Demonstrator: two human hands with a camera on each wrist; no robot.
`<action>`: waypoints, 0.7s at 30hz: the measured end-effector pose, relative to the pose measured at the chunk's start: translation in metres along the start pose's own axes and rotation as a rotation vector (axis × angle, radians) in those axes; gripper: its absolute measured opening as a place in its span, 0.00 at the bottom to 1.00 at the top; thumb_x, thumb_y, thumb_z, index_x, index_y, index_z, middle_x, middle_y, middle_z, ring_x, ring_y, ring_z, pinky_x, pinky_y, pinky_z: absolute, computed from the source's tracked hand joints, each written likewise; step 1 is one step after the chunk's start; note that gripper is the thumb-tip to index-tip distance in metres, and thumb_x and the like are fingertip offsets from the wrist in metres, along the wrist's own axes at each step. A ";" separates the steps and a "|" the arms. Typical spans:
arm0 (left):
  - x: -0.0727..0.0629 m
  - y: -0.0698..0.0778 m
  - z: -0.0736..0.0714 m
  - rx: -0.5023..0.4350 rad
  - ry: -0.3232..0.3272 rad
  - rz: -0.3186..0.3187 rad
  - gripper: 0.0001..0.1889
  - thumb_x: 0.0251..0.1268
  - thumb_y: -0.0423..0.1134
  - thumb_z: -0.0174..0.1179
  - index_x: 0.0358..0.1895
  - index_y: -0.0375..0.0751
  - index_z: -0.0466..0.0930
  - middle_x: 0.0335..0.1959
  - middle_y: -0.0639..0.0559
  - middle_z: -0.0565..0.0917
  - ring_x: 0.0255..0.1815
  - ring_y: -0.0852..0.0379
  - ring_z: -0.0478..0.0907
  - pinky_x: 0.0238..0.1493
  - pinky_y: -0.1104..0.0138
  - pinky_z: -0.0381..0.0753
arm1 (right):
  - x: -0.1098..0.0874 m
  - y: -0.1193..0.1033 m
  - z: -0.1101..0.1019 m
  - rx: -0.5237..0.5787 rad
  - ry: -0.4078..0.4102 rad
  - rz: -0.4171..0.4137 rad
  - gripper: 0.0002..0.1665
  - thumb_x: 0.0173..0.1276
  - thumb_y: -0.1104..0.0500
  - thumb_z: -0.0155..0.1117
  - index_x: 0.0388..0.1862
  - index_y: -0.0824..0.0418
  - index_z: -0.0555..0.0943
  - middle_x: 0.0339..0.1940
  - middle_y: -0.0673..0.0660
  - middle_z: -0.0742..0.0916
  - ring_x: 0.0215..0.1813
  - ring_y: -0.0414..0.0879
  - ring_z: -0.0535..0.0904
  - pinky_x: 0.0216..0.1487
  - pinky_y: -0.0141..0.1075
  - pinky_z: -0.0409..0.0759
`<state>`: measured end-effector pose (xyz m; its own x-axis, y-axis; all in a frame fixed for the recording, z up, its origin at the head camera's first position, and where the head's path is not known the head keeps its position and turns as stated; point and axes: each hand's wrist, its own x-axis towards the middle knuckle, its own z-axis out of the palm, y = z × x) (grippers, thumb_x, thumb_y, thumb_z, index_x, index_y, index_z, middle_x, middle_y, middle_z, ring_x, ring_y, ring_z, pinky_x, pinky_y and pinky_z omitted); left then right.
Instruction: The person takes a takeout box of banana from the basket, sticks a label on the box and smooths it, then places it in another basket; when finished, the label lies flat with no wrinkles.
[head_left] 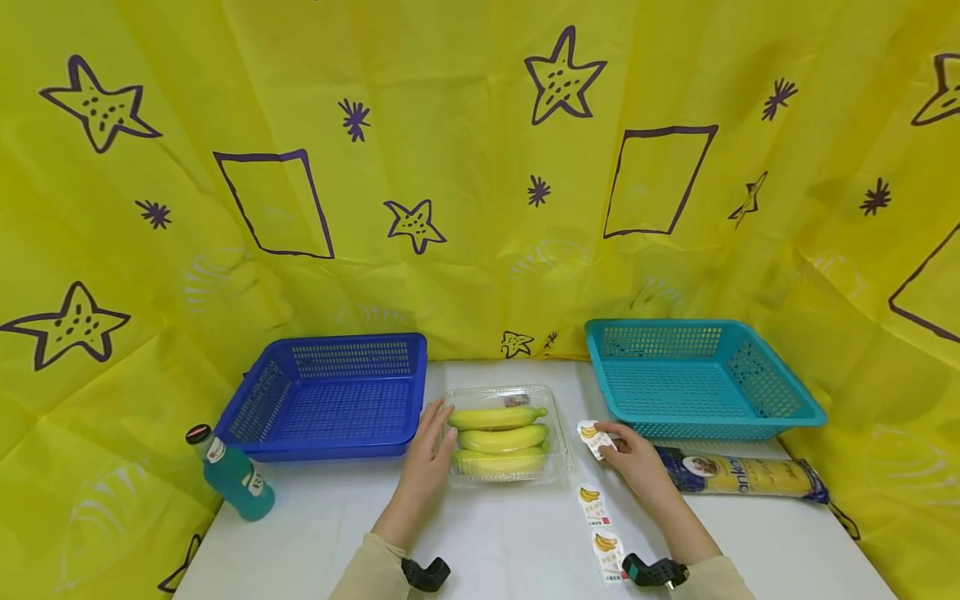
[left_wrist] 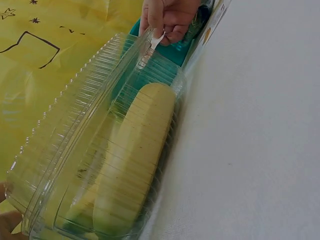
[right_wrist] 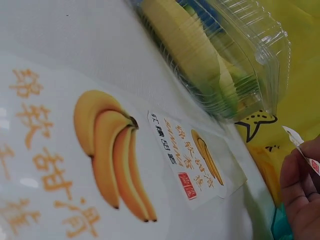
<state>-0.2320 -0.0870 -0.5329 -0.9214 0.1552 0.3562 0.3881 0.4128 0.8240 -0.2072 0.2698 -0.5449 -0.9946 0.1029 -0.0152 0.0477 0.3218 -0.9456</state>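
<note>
A clear plastic clamshell box (head_left: 483,401) stands closed on the table with several yellow-green bananas (head_left: 501,437) inside. My left hand (head_left: 429,458) rests against its left side, fingers stretched along the edge; in the left wrist view only a few fingertips (left_wrist: 11,222) show at the lower left. To the right of the box, my right hand (head_left: 639,467) pinches a banana sticker (head_left: 592,438) between thumb and fingers. In the right wrist view the held sticker (right_wrist: 295,137) appears edge-on, bent. Two more banana stickers (head_left: 592,505) lie in a column on the table, below that hand.
A blue basket (head_left: 333,446) stands at the back left, a teal basket (head_left: 697,425) at the back right. At the left edge is a teal bottle (head_left: 243,483). A yellow-and-blue pasta packet (head_left: 750,477) lies beside my right hand. Behind hangs a yellow curtain (head_left: 480,283).
</note>
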 end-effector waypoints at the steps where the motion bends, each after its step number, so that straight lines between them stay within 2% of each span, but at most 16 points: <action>1: 0.000 -0.001 0.001 -0.015 -0.001 -0.018 0.25 0.78 0.43 0.49 0.74 0.42 0.65 0.79 0.43 0.57 0.81 0.38 0.45 0.76 0.37 0.51 | 0.000 0.000 0.000 0.008 -0.003 -0.001 0.24 0.70 0.63 0.63 0.65 0.64 0.75 0.46 0.61 0.84 0.37 0.34 0.78 0.42 0.31 0.85; 5: 0.001 -0.006 0.005 -0.092 -0.002 -0.079 0.27 0.79 0.43 0.47 0.77 0.46 0.59 0.81 0.46 0.53 0.82 0.39 0.45 0.76 0.37 0.48 | -0.001 -0.001 0.000 0.027 -0.014 -0.008 0.24 0.71 0.64 0.62 0.65 0.64 0.75 0.49 0.63 0.83 0.39 0.34 0.78 0.44 0.32 0.85; 9: 0.000 -0.012 0.009 -0.181 -0.011 -0.108 0.28 0.80 0.43 0.45 0.78 0.47 0.55 0.82 0.47 0.50 0.82 0.42 0.43 0.78 0.40 0.44 | -0.004 -0.004 0.001 0.033 -0.031 -0.022 0.25 0.71 0.62 0.61 0.66 0.63 0.75 0.63 0.65 0.79 0.46 0.28 0.77 0.47 0.29 0.85; 12: -0.001 -0.016 0.010 -0.228 -0.009 -0.122 0.28 0.80 0.44 0.44 0.79 0.50 0.54 0.82 0.47 0.47 0.82 0.42 0.40 0.78 0.39 0.40 | -0.007 -0.008 0.001 0.013 -0.023 -0.057 0.25 0.71 0.61 0.62 0.67 0.63 0.75 0.70 0.64 0.75 0.54 0.22 0.72 0.51 0.22 0.80; 18: -0.002 -0.024 0.013 -0.310 -0.004 -0.159 0.27 0.81 0.46 0.42 0.79 0.54 0.53 0.82 0.46 0.45 0.83 0.42 0.36 0.78 0.37 0.35 | -0.012 -0.021 0.000 -0.016 -0.038 -0.144 0.26 0.71 0.60 0.63 0.67 0.63 0.76 0.70 0.63 0.74 0.61 0.19 0.67 0.57 0.14 0.70; 21: -0.003 -0.027 0.014 -0.359 -0.009 -0.174 0.28 0.81 0.48 0.41 0.79 0.52 0.53 0.82 0.46 0.45 0.83 0.42 0.36 0.78 0.38 0.35 | -0.014 -0.032 0.000 -0.038 -0.053 -0.164 0.26 0.71 0.58 0.64 0.67 0.61 0.76 0.66 0.63 0.77 0.55 0.23 0.69 0.52 0.15 0.73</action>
<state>-0.2403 -0.0863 -0.5625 -0.9735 0.1189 0.1956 0.2071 0.0939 0.9738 -0.1952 0.2583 -0.5149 -0.9928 -0.0027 0.1200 -0.1127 0.3657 -0.9239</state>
